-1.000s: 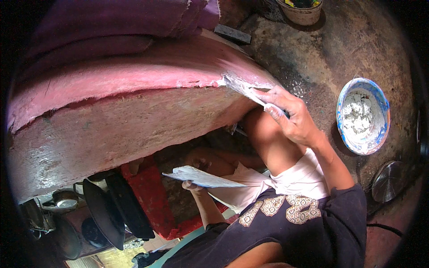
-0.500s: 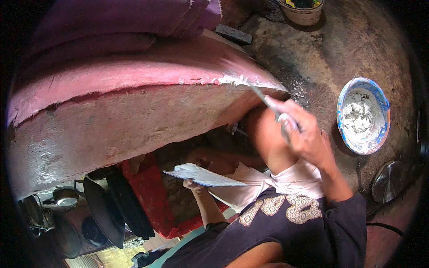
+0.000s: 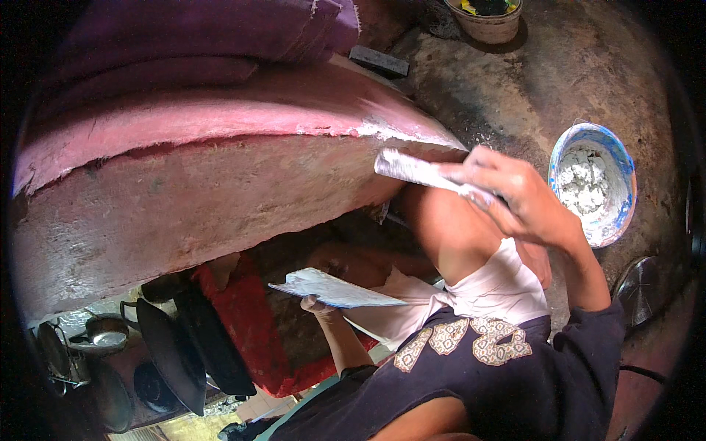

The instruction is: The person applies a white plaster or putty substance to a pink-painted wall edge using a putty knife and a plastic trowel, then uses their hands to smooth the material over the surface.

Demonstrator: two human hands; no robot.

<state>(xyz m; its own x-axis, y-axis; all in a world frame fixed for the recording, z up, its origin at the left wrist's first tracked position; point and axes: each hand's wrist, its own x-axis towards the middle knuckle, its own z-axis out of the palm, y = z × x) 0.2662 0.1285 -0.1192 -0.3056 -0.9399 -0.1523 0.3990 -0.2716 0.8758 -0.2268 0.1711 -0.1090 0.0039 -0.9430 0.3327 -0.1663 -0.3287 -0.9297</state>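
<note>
My right hand [image 3: 518,191] is closed round a putty knife [image 3: 413,170] whose blade is smeared white. The blade hangs just below the edge of a pink ledge [image 3: 294,110], apart from it as far as I can see. White filler [image 3: 390,131] lies in a ragged patch along that edge. Low at the middle, my left hand [image 3: 318,305] grips a flat white-coated board [image 3: 334,288] by its underside, near my lap. A bucket [image 3: 629,176] with a blue and white rim stands to the right, with lumpy white paste [image 3: 585,184] in it.
Dark pans [image 3: 173,353] and a small pot [image 3: 107,332] stand at the lower left beside a red frame [image 3: 235,323]. A round metal lid [image 3: 640,294] lies right of my arm. Farther off are a grey block [image 3: 379,62], a pot [image 3: 491,28] and purple cloth [image 3: 206,37].
The putty knife has come off the ledge's edge and down toward me, its flat blade now turned to view. My right forearm has swung right. The left hand and board have barely moved.
</note>
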